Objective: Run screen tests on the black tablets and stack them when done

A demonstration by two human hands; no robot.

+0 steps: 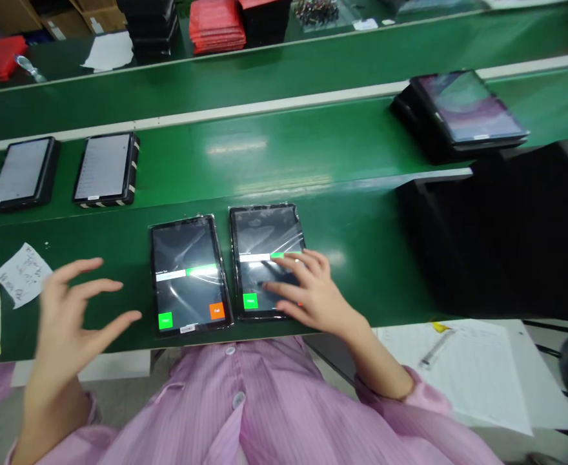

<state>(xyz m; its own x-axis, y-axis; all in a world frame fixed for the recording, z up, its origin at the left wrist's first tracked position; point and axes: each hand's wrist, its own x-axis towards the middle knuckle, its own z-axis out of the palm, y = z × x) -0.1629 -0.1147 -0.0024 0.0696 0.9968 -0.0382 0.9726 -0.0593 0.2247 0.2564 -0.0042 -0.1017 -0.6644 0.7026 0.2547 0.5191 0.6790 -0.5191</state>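
Two tablets lie side by side at the front edge of the green bench, both lit with a dark screen, a white and green bar and coloured buttons. The left tablet (186, 245) shows a green button and an orange one marked "Fail". Over the lower right of the right tablet (264, 229) is my right hand (315, 294), fingers spread, partly hiding its screen; whether a fingertip touches the glass I cannot tell. My left hand (73, 316) hangs in the air left of the left tablet, fingers apart and holding nothing.
Behind, two stacks topped by pale-screened tablets (20, 171) (104, 166) stand on the left. Another tablet stack (472, 110) sits at the right, near a large black object (501, 239). A handwritten note (22, 274) lies left; papers (472, 368) are below the bench edge.
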